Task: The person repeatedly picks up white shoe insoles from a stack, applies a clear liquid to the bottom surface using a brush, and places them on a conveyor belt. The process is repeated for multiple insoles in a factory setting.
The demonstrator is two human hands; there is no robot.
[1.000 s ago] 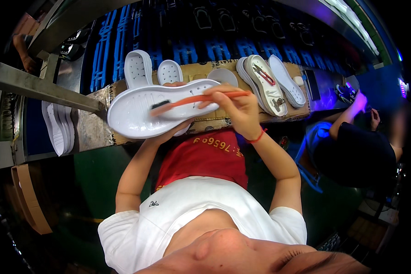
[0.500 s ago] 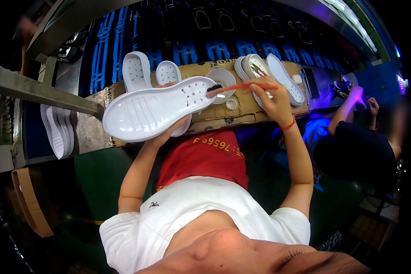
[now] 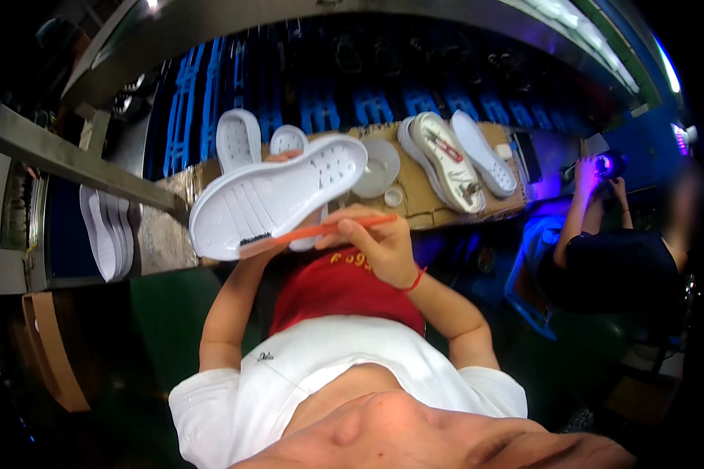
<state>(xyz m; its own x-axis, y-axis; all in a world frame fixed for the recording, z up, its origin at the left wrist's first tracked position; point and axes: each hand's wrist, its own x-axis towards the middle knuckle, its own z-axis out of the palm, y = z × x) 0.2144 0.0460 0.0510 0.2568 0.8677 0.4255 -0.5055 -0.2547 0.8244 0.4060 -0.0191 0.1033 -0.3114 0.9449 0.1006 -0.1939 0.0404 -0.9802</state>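
A white shoe sole [image 3: 293, 184] is tilted in front of me, its ribbed heel end toward the lower left and its holed toe end toward the upper right. My left hand [image 3: 284, 156] grips it from beneath; the fingertips curl over the far edge and the sole hides most of the palm. In my right hand [image 3: 379, 248] is an orange-handled brush [image 3: 309, 230], whose dark bristles touch the inside of the heel near its rim. Behind the toe end stand a translucent white bowl [image 3: 387, 164] and a small round cup [image 3: 393, 195].
Further white soles [image 3: 238, 141] lie on the cardboard-covered bench [image 3: 426, 215], with a cream sole [image 3: 446, 156] holding small tools at the right. More soles [image 3: 105, 234] lean at the far left beside a metal frame bar [image 3: 78, 168]. A co-worker [image 3: 618, 258] sits at the right under violet light.
My right hand has moved the brush from the sole's toe end down and left to its heel. The sole has tilted more steeply. The co-worker's hands have shifted slightly.
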